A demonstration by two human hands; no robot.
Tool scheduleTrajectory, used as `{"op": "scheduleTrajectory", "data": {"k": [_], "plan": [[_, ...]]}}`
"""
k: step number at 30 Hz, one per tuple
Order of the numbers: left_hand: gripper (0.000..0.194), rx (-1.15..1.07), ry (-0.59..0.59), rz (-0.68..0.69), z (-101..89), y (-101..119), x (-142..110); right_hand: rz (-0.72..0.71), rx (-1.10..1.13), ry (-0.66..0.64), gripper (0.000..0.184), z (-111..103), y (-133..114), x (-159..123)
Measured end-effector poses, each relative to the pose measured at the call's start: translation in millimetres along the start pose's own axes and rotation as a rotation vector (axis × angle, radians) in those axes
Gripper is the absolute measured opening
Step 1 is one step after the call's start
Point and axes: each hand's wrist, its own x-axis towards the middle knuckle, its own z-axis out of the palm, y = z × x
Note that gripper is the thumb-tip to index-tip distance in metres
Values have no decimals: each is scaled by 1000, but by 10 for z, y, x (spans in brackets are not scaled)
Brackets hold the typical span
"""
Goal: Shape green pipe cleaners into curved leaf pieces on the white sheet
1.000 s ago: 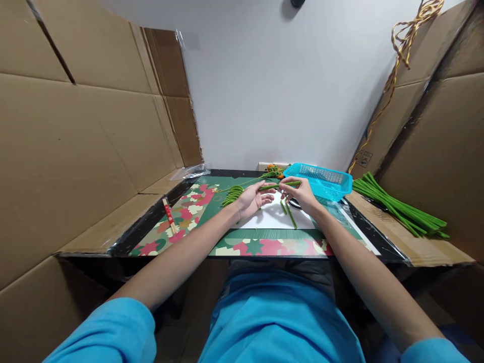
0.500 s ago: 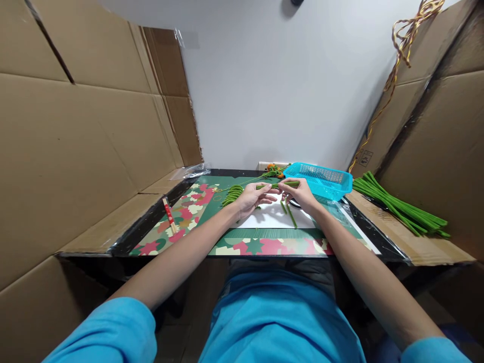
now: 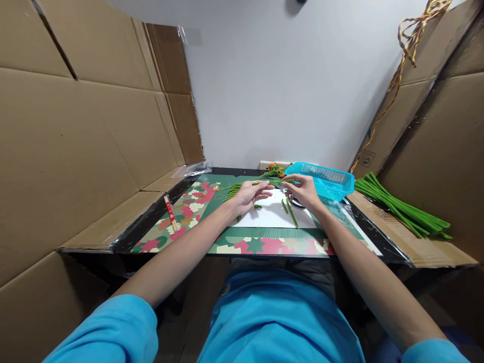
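A fuzzy green pipe cleaner point(image 3: 280, 181) stretches between my hands, just above a white sheet of paper point(image 3: 272, 219). My left hand point(image 3: 247, 196) pinches it between thumb and fingers. At its right end, the fingertips of my right hand point(image 3: 305, 192) close on it. Short cut green pieces point(image 3: 292, 215) lie on the paper below my right hand, and a smaller bit point(image 3: 257, 206) is beside my left. Dark-handled scissors point(image 3: 298, 203) are partly hidden under my right hand. Behind my left wrist, a row of curved green pipe cleaners point(image 3: 233, 190) is partly covered.
A blue plastic basket point(image 3: 333, 189) stands at the back right, with orange flowers point(image 3: 275, 168) to its left. A bundle of long green pipe cleaners point(image 3: 403, 206) rests on cardboard at right. A red-wrapped stick point(image 3: 170, 214) lies at left. Cardboard walls point(image 3: 94, 141) flank the table.
My right fingers have shifted to the right end of the pipe cleaner. My left hand now covers more of the curved row. The view has shifted slightly.
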Motion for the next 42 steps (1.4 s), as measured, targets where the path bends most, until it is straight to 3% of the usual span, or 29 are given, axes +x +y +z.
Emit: {"op": "scheduleTrajectory", "data": {"k": [3,7,10,13,18,26,36,42], "plan": [[12,111,-21,66,19,-20,-7,12,-26,7,41,6,-22,-8],[31,314,-89,308,52,-72,-23,26,-107,-13,54,58,-59,-64],[38,473,-73,501,68,-103,-46,-58,-339,-65,57,128,-57,-117],[40,591,-49,581,62,-109,-61,-179,-561,-78,48,182,-43,-154],[38,648,-88,573,19,-87,-64,-319,-796,-113,27,194,-55,-210],[41,545,-202,438,25,5,-99,-505,-961,-88,21,191,-66,-246],[35,371,-152,308,-27,50,2,-479,-754,51,25,52,-56,-159],[33,372,-199,267,-43,59,-1,-509,-761,25,25,32,-72,-178]]}}
